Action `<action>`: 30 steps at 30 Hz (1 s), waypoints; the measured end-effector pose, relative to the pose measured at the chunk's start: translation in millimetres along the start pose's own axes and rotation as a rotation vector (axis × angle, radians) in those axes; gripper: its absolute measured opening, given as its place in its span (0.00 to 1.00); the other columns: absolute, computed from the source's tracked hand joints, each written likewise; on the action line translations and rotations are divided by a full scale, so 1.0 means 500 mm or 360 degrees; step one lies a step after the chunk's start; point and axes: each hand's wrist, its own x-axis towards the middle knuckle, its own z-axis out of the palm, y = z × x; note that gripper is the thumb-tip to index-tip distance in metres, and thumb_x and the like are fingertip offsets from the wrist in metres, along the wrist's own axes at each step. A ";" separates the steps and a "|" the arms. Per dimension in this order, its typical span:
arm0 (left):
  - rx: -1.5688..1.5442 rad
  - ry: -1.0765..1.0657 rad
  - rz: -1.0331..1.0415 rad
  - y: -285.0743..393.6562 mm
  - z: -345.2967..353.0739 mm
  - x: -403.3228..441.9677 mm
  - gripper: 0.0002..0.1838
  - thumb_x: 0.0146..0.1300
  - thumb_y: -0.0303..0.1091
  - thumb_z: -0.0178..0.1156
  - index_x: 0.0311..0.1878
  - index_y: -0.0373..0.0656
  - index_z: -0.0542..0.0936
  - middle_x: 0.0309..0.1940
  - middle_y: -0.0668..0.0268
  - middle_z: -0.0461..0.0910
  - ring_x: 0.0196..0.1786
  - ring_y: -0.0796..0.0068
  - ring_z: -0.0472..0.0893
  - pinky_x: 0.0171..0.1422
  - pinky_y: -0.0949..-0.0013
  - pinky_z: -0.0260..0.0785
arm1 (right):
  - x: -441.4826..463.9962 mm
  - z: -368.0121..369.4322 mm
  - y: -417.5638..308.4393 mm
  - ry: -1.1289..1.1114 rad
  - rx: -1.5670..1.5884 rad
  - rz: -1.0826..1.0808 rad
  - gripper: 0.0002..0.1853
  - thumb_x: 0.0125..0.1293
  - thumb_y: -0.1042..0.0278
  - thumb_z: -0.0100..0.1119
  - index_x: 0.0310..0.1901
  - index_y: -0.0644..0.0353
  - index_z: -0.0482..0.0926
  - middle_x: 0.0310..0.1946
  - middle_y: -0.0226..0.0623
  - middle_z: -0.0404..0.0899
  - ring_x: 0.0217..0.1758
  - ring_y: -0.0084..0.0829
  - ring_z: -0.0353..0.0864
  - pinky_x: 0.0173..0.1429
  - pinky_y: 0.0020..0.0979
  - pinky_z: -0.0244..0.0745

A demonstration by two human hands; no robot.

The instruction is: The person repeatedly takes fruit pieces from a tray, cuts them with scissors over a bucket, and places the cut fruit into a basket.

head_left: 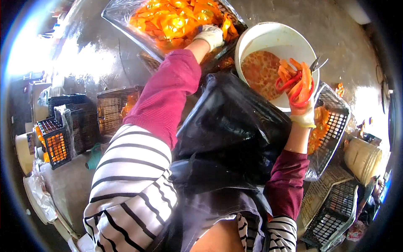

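My left hand, in a white glove, reaches into a heap of glossy orange pieces in a plastic-lined crate. Its fingertips are hidden among the pieces, so their grip cannot be made out. My right hand is closed around red-handled scissors; the blades stick out up and to the right. Its fingers look orange, with a pale cuff at the wrist. Just beside and below it stands a white bucket holding orange-brown, foamy liquid.
Right of my knees a black crate with a plastic liner holds more orange pieces. Several crates stand at the left. At the lower right are another crate and a cream barrel. A black apron covers my lap.
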 end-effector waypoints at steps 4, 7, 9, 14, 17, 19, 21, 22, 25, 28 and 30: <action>0.0103 -0.0191 -0.0050 0.004 -0.004 0.017 0.21 0.58 0.45 0.57 0.49 0.42 0.81 0.49 0.55 0.81 0.54 0.56 0.79 0.55 0.58 0.70 | 0.003 0.006 0.009 -0.0040 -0.0099 0.0037 0.28 0.71 0.52 0.48 0.63 0.67 0.62 0.58 0.56 0.70 0.56 0.46 0.76 0.60 0.39 0.73; -0.0215 -0.0108 -0.0099 -0.016 -0.028 -0.015 0.25 0.56 0.47 0.60 0.53 0.42 0.79 0.51 0.56 0.79 0.55 0.58 0.78 0.57 0.61 0.70 | -0.003 0.020 0.009 -0.0022 -0.0210 0.0045 0.27 0.71 0.51 0.47 0.59 0.68 0.65 0.52 0.53 0.74 0.52 0.42 0.78 0.55 0.36 0.74; -0.0955 0.0189 -0.0164 -0.055 -0.010 -0.030 0.31 0.54 0.52 0.62 0.57 0.42 0.76 0.54 0.55 0.78 0.55 0.59 0.78 0.58 0.64 0.69 | -0.012 0.023 0.007 -0.0004 -0.0296 0.0068 0.27 0.71 0.50 0.46 0.59 0.68 0.66 0.52 0.53 0.76 0.50 0.39 0.79 0.52 0.33 0.74; -0.2011 0.0358 -0.0046 -0.139 0.009 -0.045 0.15 0.60 0.46 0.60 0.45 0.50 0.81 0.36 0.68 0.80 0.38 0.76 0.79 0.40 0.72 0.72 | -0.009 -0.004 0.032 -0.0032 -0.0383 0.0028 0.26 0.72 0.51 0.44 0.61 0.65 0.66 0.54 0.52 0.75 0.41 0.33 0.80 0.47 0.29 0.75; -0.0790 0.1114 0.0573 -0.102 -0.033 -0.104 0.11 0.63 0.39 0.56 0.45 0.51 0.81 0.36 0.66 0.80 0.44 0.69 0.79 0.45 0.69 0.73 | 0.032 -0.040 0.079 -0.0098 -0.0287 0.0129 0.25 0.73 0.51 0.42 0.61 0.63 0.67 0.50 0.50 0.78 0.31 0.32 0.79 0.43 0.29 0.76; -0.1290 0.0841 0.0483 0.004 -0.109 -0.157 0.15 0.59 0.34 0.55 0.50 0.51 0.78 0.42 0.60 0.80 0.48 0.57 0.77 0.52 0.63 0.72 | 0.039 -0.038 0.092 -0.0206 -0.0100 0.0213 0.24 0.73 0.52 0.41 0.61 0.61 0.67 0.48 0.45 0.78 0.30 0.29 0.78 0.39 0.26 0.76; -0.1080 0.1121 0.0585 0.109 -0.132 -0.185 0.13 0.62 0.34 0.53 0.49 0.48 0.79 0.46 0.58 0.79 0.52 0.58 0.77 0.56 0.62 0.70 | 0.026 -0.022 0.072 -0.0447 0.0133 0.0350 0.22 0.74 0.52 0.40 0.61 0.58 0.68 0.47 0.40 0.79 0.29 0.25 0.77 0.35 0.23 0.75; -0.1206 0.0919 0.0412 0.147 -0.094 -0.126 0.13 0.62 0.37 0.56 0.49 0.46 0.79 0.45 0.59 0.79 0.51 0.64 0.78 0.56 0.67 0.70 | 0.008 0.031 0.082 -0.0169 0.0115 0.0152 0.22 0.73 0.52 0.42 0.60 0.58 0.68 0.46 0.38 0.79 0.29 0.25 0.77 0.33 0.23 0.75; -0.2317 0.0387 0.0642 0.253 -0.169 -0.177 0.19 0.63 0.43 0.61 0.52 0.41 0.78 0.47 0.64 0.79 0.50 0.75 0.76 0.55 0.73 0.68 | -0.002 0.046 0.077 0.0308 0.0438 -0.0041 0.17 0.70 0.58 0.51 0.54 0.57 0.71 0.36 0.33 0.78 0.23 0.26 0.74 0.25 0.27 0.71; -0.1656 0.0655 0.0803 0.273 -0.146 -0.130 0.21 0.65 0.46 0.58 0.53 0.40 0.77 0.49 0.65 0.78 0.48 0.77 0.76 0.55 0.75 0.68 | -0.027 0.007 0.038 0.0182 0.0430 -0.0118 0.15 0.70 0.58 0.51 0.52 0.58 0.72 0.29 0.33 0.76 0.21 0.26 0.72 0.24 0.27 0.67; -0.1685 0.0321 0.0903 0.283 -0.167 -0.131 0.23 0.66 0.49 0.55 0.53 0.39 0.76 0.46 0.61 0.79 0.45 0.75 0.77 0.51 0.74 0.70 | -0.045 -0.006 0.012 0.0177 0.0367 -0.0134 0.14 0.68 0.61 0.54 0.51 0.57 0.72 0.25 0.32 0.75 0.18 0.25 0.71 0.22 0.26 0.66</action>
